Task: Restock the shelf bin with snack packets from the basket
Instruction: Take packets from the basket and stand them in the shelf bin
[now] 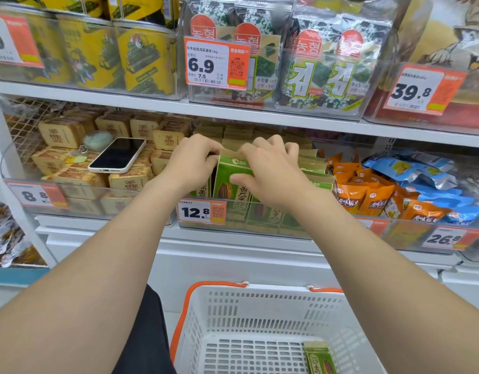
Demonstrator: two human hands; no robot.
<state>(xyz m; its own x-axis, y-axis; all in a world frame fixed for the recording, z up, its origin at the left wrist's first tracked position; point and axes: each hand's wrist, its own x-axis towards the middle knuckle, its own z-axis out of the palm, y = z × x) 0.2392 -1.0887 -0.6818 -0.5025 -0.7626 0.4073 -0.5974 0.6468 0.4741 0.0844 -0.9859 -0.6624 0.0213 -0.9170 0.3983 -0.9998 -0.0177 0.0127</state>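
Green kraft-topped packet (228,178) gripped at its top by left hand (189,161) and right hand (272,170), half-seated at the front edge of the shelf bin (249,202). Row looks tight: forcing it down could crumple it or topple neighbours (315,180). Spare packet (320,359) lies in the basket (260,311), right corner

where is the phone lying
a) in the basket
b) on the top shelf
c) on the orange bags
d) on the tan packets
d: the phone lies screen up on the tan packets, left of the green packet being held.
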